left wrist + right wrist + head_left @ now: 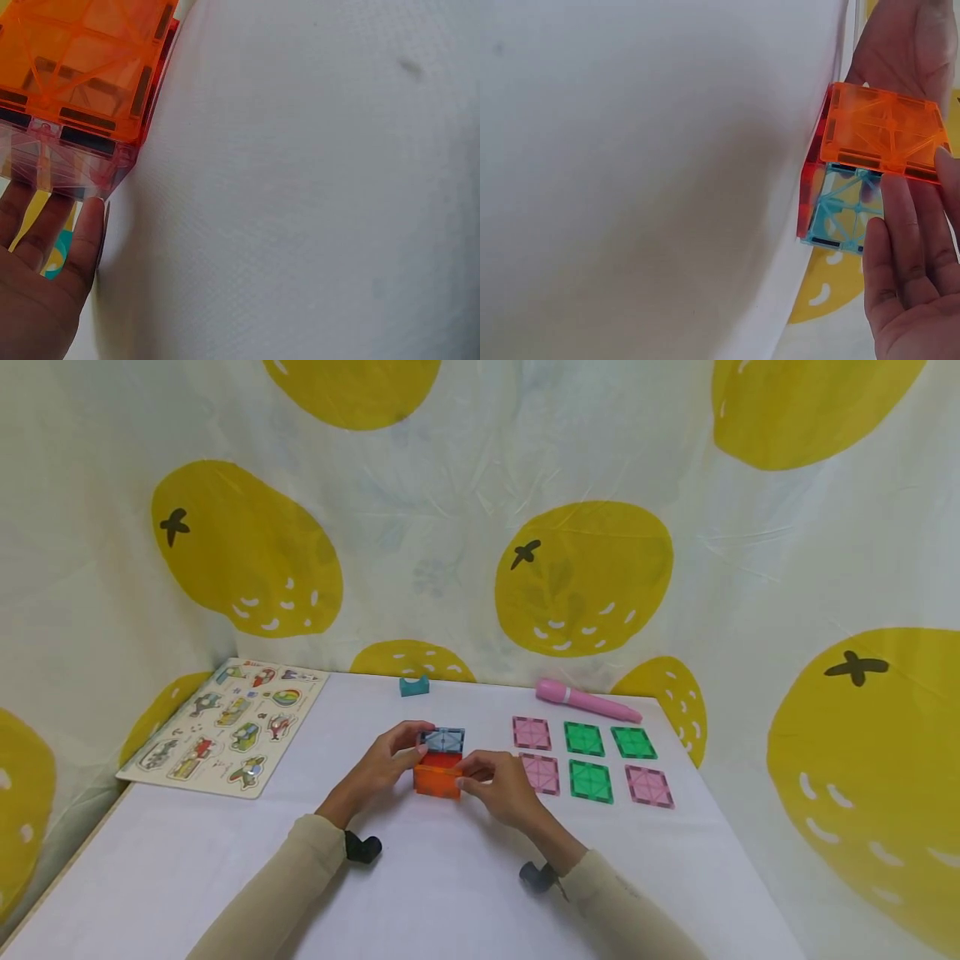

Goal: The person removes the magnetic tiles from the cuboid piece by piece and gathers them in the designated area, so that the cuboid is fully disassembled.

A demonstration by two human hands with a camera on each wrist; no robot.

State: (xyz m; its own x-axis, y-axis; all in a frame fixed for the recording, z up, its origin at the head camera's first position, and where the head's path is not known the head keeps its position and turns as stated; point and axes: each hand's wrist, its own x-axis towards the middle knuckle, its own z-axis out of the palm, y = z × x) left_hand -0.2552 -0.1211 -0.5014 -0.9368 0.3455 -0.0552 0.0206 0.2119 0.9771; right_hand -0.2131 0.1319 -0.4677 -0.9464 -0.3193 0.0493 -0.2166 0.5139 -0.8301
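A small box of see-through magnetic tiles stands on the table, with a red tile (pixel 442 761) as its floor and a blue-grey tile (pixel 442 741) at the back. A pink tile (pixel 56 161) forms its left wall and a light blue tile (pixel 847 206) its right wall. My left hand (pixel 382 764) holds the box at its left side, fingers against the pink wall and thumb by the top edge. With thumb and fingers, my right hand (pixel 501 785) pinches an orange tile (pixel 437 782) at the front of the box. Whether its edges touch the box all round is unclear.
Right of the box lie pink tiles (pixel 650 787) and green tiles (pixel 591 781), flat in two rows. Behind them is a pink marker-shaped stick (pixel 585 699). A teal block (pixel 414 686) stands at the back edge; a picture puzzle board (pixel 225 727) lies at left.
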